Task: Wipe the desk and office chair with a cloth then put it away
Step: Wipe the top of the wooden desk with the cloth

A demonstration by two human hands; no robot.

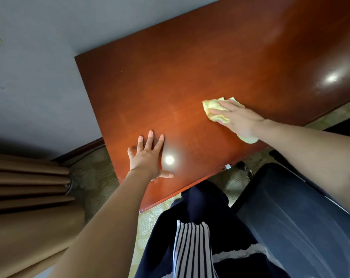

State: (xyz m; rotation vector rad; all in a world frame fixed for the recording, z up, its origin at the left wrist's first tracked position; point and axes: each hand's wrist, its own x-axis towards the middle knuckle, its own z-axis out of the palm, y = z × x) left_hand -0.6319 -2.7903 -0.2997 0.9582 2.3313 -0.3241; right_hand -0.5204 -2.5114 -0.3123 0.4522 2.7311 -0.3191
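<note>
A glossy red-brown wooden desk (190, 77) fills the upper middle of the head view. My right hand (240, 119) presses flat on a crumpled yellow cloth (212, 109) on the desk top, fingers straight and pointing left. Part of the cloth shows behind my wrist near the desk's front edge. My left hand (148, 157) rests flat on the desk near its front left corner, fingers spread and holding nothing. The dark office chair (302, 217) stands at the lower right, beside my legs.
A grey wall (39, 77) runs behind and left of the desk. Brown curtains (29, 187) hang at the lower left. Patterned greenish carpet (94, 173) shows under the desk edge. Chair casters (244, 167) sit just below the desk's front edge.
</note>
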